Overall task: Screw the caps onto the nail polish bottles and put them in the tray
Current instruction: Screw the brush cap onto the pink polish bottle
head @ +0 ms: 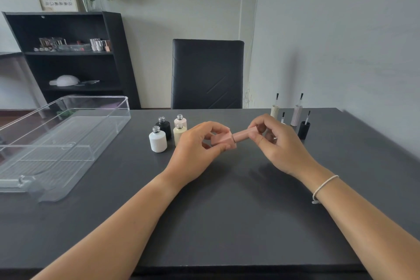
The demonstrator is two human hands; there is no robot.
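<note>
Both hands holding pink bottle and cap together above table.

Left hand (200, 143) is gripping the pink bottle (221, 140) sideways; right hand (272, 141) is pinching its pink cap (244, 135), cap meeting the neck. Four uncapped bottles (168, 132) are standing just behind; brush caps (293, 113) upright at right; clear tray (56, 143) sitting far left.

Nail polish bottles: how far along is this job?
Just begun. The clear tray holds no bottles. The left hand grips the pink bottle while the right hand holds its pink cap against it. Four open bottles and four caps with brushes wait.
</note>
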